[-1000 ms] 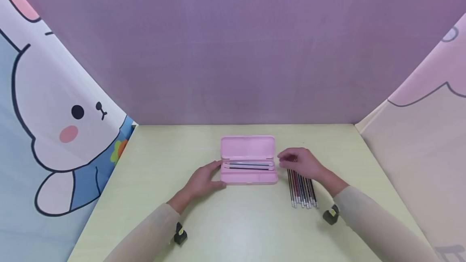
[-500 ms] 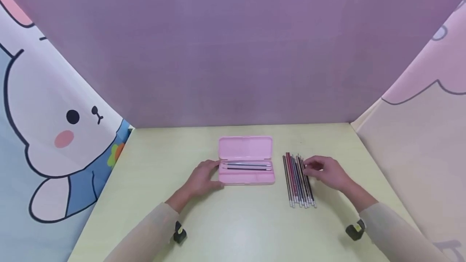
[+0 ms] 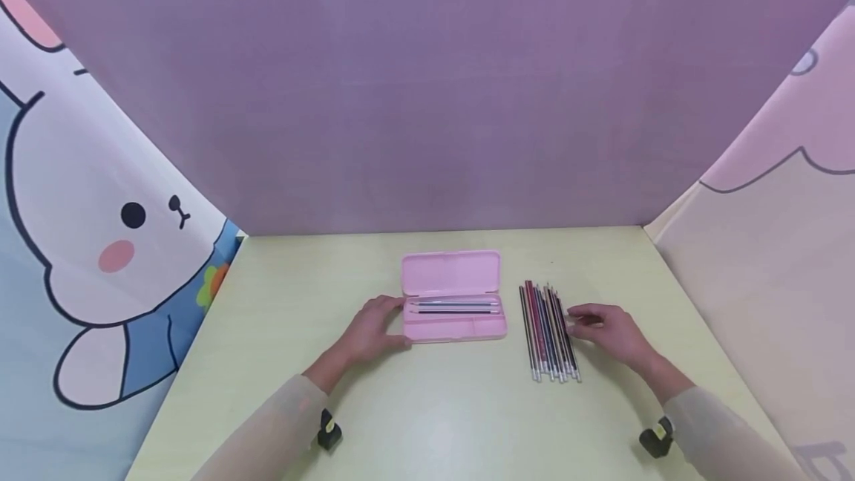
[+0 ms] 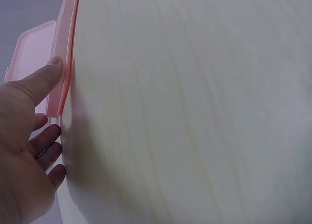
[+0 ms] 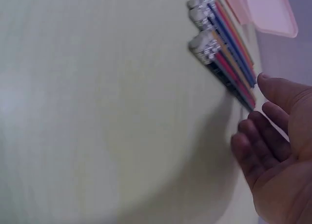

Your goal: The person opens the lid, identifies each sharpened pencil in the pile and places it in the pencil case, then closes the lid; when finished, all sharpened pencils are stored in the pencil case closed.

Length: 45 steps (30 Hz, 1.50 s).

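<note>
A pink pencil case [image 3: 419, 329] lies open on the table, lid folded back, with several pencils [image 3: 454, 311] in its long compartment. My left hand [image 3: 369, 329] grips its left end: the thumb presses the front wall, while the other fingers are at the left side, partly hidden. Right of the case, a row of several dark and coloured pencils [image 3: 546, 336] lies side by side, eraser ends toward me. My right hand [image 3: 611, 331] is just at the row's right edge, fingers loosely bent and holding nothing. In the right wrist view, thumb and fingertips are spread near the pencils' far ends.
The pale wooden table [image 3: 427, 407] runs back to a purple wall panel [image 3: 441, 95]. A cartoon-printed cloth [image 3: 87, 243] bounds the left side, and a pink and beige cloth [image 3: 788, 243] the right. A small dark device hangs below each sleeve.
My right hand has moved from over the pencils' far ends to the right and toward me, leaving the row uncovered. The left hand has stayed at the case.
</note>
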{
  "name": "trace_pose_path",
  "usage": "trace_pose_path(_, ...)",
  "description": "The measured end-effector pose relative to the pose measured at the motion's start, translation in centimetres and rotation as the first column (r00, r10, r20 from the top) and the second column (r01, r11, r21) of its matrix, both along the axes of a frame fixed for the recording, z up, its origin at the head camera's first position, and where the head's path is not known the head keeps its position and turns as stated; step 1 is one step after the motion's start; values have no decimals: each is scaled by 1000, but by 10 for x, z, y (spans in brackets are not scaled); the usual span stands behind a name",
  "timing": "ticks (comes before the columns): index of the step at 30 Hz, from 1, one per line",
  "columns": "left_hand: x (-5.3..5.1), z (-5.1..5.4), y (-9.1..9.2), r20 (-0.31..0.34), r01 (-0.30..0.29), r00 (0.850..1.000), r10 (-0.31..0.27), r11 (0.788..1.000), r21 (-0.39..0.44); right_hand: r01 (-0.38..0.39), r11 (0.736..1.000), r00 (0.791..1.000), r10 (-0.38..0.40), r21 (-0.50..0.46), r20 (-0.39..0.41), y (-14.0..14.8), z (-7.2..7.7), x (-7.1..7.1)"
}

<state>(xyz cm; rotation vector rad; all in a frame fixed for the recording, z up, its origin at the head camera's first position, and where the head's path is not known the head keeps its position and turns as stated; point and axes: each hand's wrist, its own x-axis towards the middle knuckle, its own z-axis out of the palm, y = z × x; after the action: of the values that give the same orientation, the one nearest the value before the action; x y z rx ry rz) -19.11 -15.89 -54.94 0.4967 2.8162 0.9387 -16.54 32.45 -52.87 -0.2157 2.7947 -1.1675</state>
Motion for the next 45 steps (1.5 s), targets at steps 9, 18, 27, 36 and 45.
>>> trace_pose_path(9,2,1,0,-1,-18,1000,18,1000,10,37,998,995,-32,52,-92,-2,-23,-2)
trace_pose_path(18,3,3,0,-2,-13,1000,13,1000,4,41,994,999,-37,101,-37,-1,-19,-7)
trace_pose_path(27,3,3,0,6,-11,1000,11,1000,4,34,993,999,-37,111,32,-8,-5,-3)
trace_pose_path(36,3,1,1,7,-13,1000,13,1000,0,59,993,996,-66,106,64,-15,3,0)
trace_pose_path(45,2,2,2,11,-12,1000,12,1000,-5,101,986,994,-105,132,29,-19,3,1)
